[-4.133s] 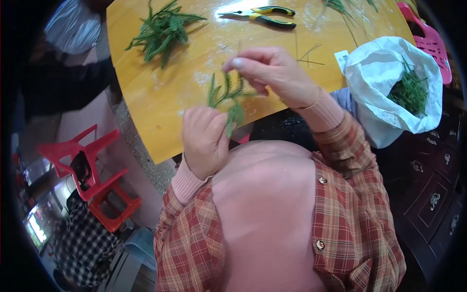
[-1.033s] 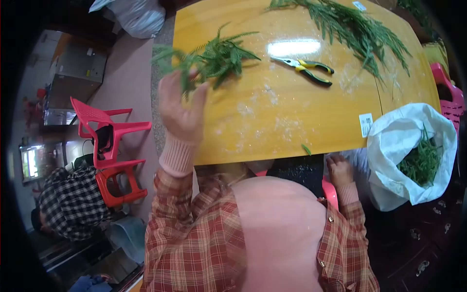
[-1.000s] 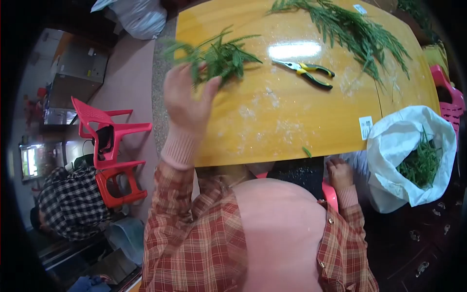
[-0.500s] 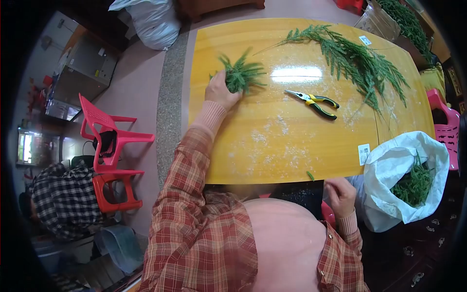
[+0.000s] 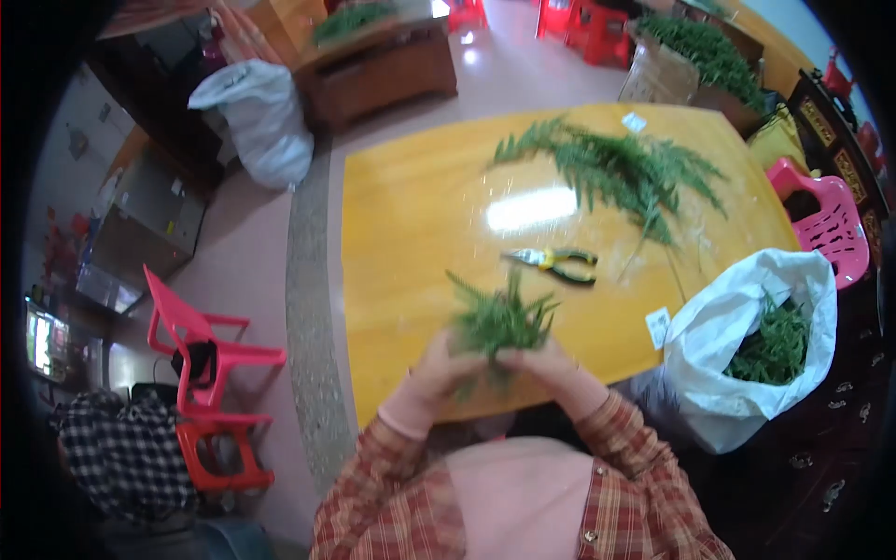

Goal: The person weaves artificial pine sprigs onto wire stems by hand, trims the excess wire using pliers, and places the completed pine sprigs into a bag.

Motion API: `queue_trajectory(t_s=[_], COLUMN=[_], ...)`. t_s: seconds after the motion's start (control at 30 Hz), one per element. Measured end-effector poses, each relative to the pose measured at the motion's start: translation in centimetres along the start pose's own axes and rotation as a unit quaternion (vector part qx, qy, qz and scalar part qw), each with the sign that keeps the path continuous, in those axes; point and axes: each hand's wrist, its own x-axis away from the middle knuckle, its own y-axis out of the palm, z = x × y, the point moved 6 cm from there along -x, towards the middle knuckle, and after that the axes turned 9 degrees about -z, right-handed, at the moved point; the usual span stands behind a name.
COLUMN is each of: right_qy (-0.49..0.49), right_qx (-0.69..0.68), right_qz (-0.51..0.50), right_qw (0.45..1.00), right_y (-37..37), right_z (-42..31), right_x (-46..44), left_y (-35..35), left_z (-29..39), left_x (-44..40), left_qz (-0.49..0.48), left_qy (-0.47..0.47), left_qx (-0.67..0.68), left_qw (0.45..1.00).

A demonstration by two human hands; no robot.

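Near the front of the yellow table, a small bunch of green sprigs is held between both hands. My left hand is closed around its left side, and my right hand grips it from the right, low down. Motion blur hides the exact finger positions. Just beyond the bunch lie pliers with yellow and black handles, jaws pointing left. Farther back, a pile of long feathery green branches spreads across the table.
A white sack of green cuttings stands at the table's right edge. Pink chairs are to the left and right. Another white sack is behind on the left. A person in a checked shirt is at lower left.
My left hand has brought the bunch from the table's far left toward my body. My right hand has risen from beside the table edge and joined it. The camera view has shifted.
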Motion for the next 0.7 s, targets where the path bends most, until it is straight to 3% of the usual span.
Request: queue_trajectory(t_s=[0.07, 0.1, 0.17, 0.27, 0.37, 0.47, 0.53, 0.63, 0.7], right_qy=[0.022, 0.03, -0.006, -0.047, -0.054, -0.048, -0.057, -0.063, -0.14], right_qx=[0.003, 0.065, 0.055, 0.056, 0.063, 0.041, -0.018, 0.159, 0.268], right_qz=[0.03, 0.066, 0.081, 0.097, 0.129, 0.135, 0.146, 0.262, 0.337], right_qw=[0.999, 0.995, 0.995, 0.993, 0.988, 0.989, 0.987, 0.95, 0.891], right_y=[0.0, -0.7, -1.0, -1.3, -1.5, -1.8, -2.0, -8.1, -10.1], right_z=[0.2, 0.6, 0.3, -1.1, -1.6, -3.3, -6.8, -11.6, -16.6], right_x=[1.0, 1.2, 1.6, 1.8, 2.0, 2.5, 3.5, 7.1, 11.3], left_y=[0.4, 0.4, 0.4, 1.0, 0.5, 0.4, -0.3, -1.6, -3.3], left_z=[-0.5, -0.8, -1.8, 0.1, -0.5, -1.2, -0.4, -0.5, -1.7], left_x=[0.2, 0.1, -0.1, -0.1, 0.2, 0.8, 1.4, 2.7, 4.1], left_qz=[-0.011, 0.009, 0.06, 0.116, 0.153, 0.142, 0.165, 0.166, 0.184], left_qy=[-0.03, -0.013, 0.016, 0.069, 0.044, 0.031, 0.052, -0.004, -0.045], left_qx=[0.022, -0.039, -0.151, -0.481, -0.43, -0.259, -0.271, -0.305, -0.234], left_qw=[0.999, 0.999, 0.987, 0.866, 0.889, 0.955, 0.947, 0.938, 0.954])
